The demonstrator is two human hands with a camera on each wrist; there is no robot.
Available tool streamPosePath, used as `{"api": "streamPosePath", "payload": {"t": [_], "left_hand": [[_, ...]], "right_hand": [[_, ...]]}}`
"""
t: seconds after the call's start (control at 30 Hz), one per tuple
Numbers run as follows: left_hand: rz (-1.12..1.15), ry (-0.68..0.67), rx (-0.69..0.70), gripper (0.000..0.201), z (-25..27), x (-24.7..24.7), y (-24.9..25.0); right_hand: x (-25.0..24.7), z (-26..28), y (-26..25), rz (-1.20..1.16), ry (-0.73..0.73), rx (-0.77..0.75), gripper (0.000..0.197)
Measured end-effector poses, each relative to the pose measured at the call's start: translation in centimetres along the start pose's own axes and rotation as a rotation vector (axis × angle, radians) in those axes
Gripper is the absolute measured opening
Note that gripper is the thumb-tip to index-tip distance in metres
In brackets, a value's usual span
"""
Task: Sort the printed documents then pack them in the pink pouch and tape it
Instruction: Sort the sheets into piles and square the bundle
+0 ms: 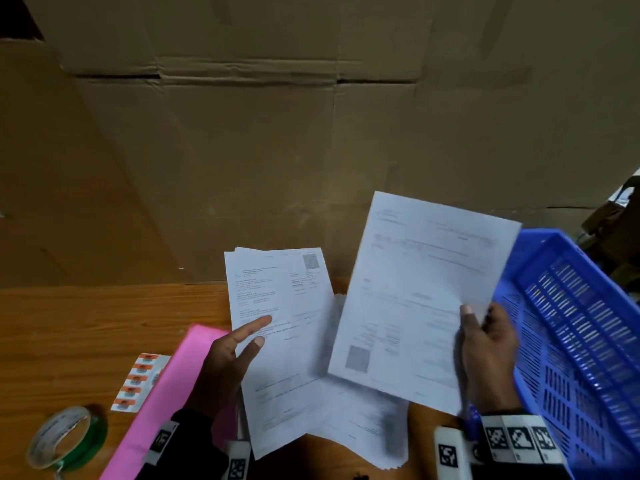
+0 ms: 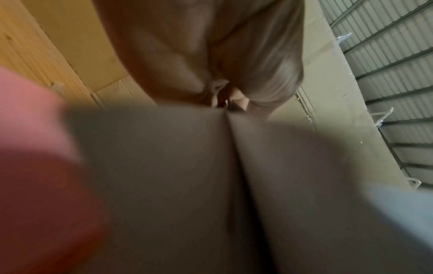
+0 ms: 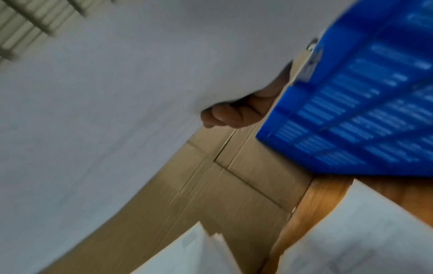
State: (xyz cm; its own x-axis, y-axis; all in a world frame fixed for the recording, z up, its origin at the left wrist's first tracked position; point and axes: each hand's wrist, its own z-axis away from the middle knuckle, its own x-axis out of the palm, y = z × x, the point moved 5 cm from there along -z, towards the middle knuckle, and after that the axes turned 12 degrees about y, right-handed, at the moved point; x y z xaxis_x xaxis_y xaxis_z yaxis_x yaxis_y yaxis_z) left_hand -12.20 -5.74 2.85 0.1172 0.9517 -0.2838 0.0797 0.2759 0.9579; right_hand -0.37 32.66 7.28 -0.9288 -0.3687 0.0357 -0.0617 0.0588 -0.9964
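The right hand (image 1: 486, 355) pinches one printed sheet (image 1: 422, 296) by its lower right edge, lifted beside the blue basket (image 1: 571, 327). The left hand (image 1: 230, 358) holds a thin stack of documents (image 1: 280, 327), index finger extended; its underside grip is probably a pinch, though the wrist view is blurred. The pink pouch (image 1: 166, 386) lies on the desk (image 1: 104, 317) near the tape roll (image 1: 67, 436). The loosely held sheet could sag or slip, mixing with unsorted pages (image 1: 363, 420) beneath.
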Motion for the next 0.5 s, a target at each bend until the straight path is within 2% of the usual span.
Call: {"api": "streamPosePath", "payload": {"t": [0.07, 0.17, 0.27, 0.33, 0.43, 0.5], "left_hand": [[0.024, -0.021, -0.002, 0.039, 0.2, 0.5, 0.8], [0.099, -0.069, 0.004, 0.05, 0.9, 1.2, 1.8], [0.251, -0.1, -0.087, 0.048, 1.6, 1.7, 1.8], [0.237, -0.148, -0.11, 0.043, 1.8, 2.2, 1.9], [0.12, -0.078, -0.086, 0.02, 1.8, 2.1, 2.1], [0.086, -0.009, -0.056, 0.026, 1.6, 1.7, 1.7]], "right_hand": [[1.5, 1.4, 0.4, -0.016, -0.096, 0.059, 0.013], [3.4, 4.6, 1.8, 0.062, -0.219, 0.037, 0.013], [4.8, 7.3, 3.4, 0.162, -0.312, 0.021, 0.012], [5.6, 8.6, 4.1, 0.19, -0.345, 0.038, 0.012], [6.5, 9.8, 5.2, 0.189, -0.41, 0.084, 0.01], [6.5, 9.6, 6.2, 0.211, -0.41, 0.101, 0.004]]}}
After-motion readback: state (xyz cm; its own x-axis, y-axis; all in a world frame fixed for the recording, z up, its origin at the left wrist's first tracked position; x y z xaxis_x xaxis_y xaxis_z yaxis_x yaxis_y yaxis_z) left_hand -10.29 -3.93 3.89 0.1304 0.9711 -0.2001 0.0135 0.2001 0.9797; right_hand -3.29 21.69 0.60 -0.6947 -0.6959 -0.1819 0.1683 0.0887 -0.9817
